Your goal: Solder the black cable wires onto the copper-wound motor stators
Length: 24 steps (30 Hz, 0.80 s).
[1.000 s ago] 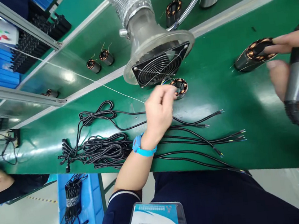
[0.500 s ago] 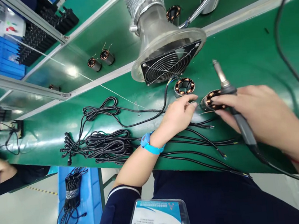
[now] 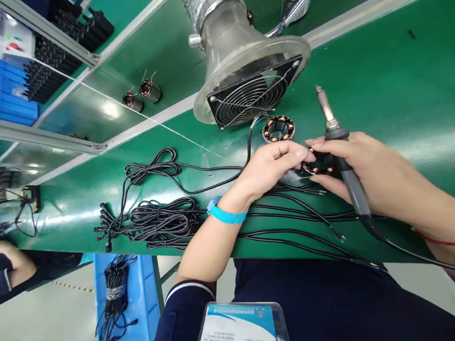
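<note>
My right hand (image 3: 372,166) is closed around a soldering iron (image 3: 356,190), whose metal tip points up and away from me. Its thumb and fingers also reach the rim of a copper-wound motor stator (image 3: 318,169). From the other side, my left hand (image 3: 279,165) pinches at this stator's edge; the fingers partly cover it, and whether a thin wire is between the fingertips is unclear. A second stator (image 3: 279,129) stands just beyond my left hand, with a black cable's (image 3: 249,148) coloured wire ends beside it.
A fume extractor hood (image 3: 256,86) with a fan grille hangs over the green bench. Bundled black cables (image 3: 163,222) lie at left, their stripped ends running under my left wrist. More stators (image 3: 150,90) stand behind the rail. A blue bin (image 3: 145,313) is below the bench; another person's arm (image 3: 13,263) is at far left.
My left hand has moved right onto the stator and now touches it. My right hand has shifted slightly left with the soldering iron, and the stator has tilted between the hands.
</note>
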{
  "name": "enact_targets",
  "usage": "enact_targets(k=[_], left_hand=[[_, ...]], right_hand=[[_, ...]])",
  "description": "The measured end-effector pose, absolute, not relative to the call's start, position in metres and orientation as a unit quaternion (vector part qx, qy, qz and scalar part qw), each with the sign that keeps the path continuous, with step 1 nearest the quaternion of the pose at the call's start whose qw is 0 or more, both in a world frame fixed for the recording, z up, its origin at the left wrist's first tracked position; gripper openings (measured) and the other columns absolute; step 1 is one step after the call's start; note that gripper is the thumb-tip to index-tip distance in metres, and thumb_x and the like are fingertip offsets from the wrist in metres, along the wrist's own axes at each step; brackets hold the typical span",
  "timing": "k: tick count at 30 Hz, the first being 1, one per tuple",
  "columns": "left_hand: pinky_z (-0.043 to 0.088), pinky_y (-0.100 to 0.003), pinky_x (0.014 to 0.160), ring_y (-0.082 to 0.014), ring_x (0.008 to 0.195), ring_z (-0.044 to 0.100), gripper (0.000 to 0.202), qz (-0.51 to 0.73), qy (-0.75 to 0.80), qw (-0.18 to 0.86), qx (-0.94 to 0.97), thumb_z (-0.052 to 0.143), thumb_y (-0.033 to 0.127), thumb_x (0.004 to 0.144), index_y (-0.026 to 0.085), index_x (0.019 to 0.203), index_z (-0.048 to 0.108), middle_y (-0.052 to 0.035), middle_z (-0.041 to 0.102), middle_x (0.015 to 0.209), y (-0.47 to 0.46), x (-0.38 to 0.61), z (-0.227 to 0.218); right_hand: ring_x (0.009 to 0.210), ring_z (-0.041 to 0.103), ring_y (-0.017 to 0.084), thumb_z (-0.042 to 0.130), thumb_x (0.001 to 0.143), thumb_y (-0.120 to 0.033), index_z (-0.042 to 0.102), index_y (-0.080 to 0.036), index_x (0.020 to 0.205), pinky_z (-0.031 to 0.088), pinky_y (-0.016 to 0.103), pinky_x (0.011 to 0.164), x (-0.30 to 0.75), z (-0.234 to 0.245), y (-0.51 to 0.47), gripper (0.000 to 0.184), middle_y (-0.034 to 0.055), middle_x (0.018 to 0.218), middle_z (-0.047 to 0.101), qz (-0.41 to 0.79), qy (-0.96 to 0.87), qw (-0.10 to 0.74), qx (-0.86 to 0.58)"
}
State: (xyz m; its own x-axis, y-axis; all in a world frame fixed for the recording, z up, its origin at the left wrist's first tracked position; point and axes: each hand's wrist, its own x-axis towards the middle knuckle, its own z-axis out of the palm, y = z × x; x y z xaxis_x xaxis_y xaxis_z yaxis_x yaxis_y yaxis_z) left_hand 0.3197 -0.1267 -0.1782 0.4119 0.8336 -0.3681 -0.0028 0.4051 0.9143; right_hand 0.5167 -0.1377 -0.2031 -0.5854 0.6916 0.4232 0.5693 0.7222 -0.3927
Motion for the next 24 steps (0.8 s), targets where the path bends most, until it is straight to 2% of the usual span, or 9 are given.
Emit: enact_targets(k=[5,8,11,14,20,24], left_hand=[[0.042,-0.022,0.069,-0.0075,0.071,0.049,0.018,0.273,0.471,0.648,0.532,0.054,0.033,0.093,0.016,0.091,0.059,0.002,0.054,0.076,-0.132,0.318,-0.182],[0.039,-0.024,0.066,-0.008,0.067,0.045,0.012,0.194,0.505,0.586,0.603,0.056,0.025,0.089,0.017,0.098,0.058,0.0036,0.052,0.074,-0.133,0.312,-0.182],[0.039,-0.025,0.068,-0.0084,0.069,0.047,0.007,0.158,0.492,0.553,0.653,0.053,0.017,0.087,0.016,0.09,0.059,0.0032,0.053,0.075,-0.133,0.309,-0.184],[0.039,-0.024,0.067,-0.0085,0.069,0.047,0.008,0.173,0.476,0.579,0.639,0.053,0.02,0.088,0.016,0.082,0.057,0.0026,0.054,0.075,-0.131,0.309,-0.185],[0.043,-0.026,0.082,-0.0099,0.082,0.055,0.017,0.244,0.45,0.575,0.638,0.048,0.023,0.093,0.015,0.083,0.058,-0.0028,0.062,0.088,-0.13,0.308,-0.179],[0.044,-0.024,0.079,-0.009,0.078,0.055,0.022,0.252,0.418,0.6,0.634,0.044,0.027,0.096,0.015,0.084,0.059,-0.0023,0.063,0.086,-0.133,0.316,-0.181]], right_hand=[[0.092,0.061,0.024,0.051,0.095,-0.046,0.049,-0.025,0.129,0.054,0.039,0.076,0.525,-0.207,-0.138,0.04,0.007,0.109,0.065,0.121,-0.859,0.306,-0.393],[0.09,0.06,0.024,0.055,0.093,-0.046,0.05,-0.023,0.13,0.055,0.038,0.075,0.528,-0.208,-0.137,0.044,0.0082,0.105,0.065,0.114,-0.85,0.316,-0.405],[0.087,0.06,0.023,0.056,0.093,-0.047,0.051,-0.021,0.129,0.055,0.037,0.074,0.528,-0.209,-0.137,0.045,0.0096,0.104,0.065,0.115,-0.848,0.308,-0.416],[0.088,0.06,0.024,0.055,0.093,-0.049,0.052,-0.019,0.128,0.055,0.037,0.074,0.528,-0.209,-0.137,0.046,0.0106,0.103,0.065,0.121,-0.844,0.305,-0.424],[0.09,0.06,0.024,0.053,0.093,-0.049,0.051,-0.022,0.129,0.055,0.039,0.076,0.527,-0.21,-0.138,0.045,0.0082,0.103,0.064,0.13,-0.843,0.296,-0.43],[0.089,0.059,0.023,0.05,0.096,-0.046,0.05,-0.021,0.129,0.054,0.038,0.076,0.526,-0.209,-0.139,0.042,0.0076,0.104,0.064,0.114,-0.854,0.303,-0.408]])
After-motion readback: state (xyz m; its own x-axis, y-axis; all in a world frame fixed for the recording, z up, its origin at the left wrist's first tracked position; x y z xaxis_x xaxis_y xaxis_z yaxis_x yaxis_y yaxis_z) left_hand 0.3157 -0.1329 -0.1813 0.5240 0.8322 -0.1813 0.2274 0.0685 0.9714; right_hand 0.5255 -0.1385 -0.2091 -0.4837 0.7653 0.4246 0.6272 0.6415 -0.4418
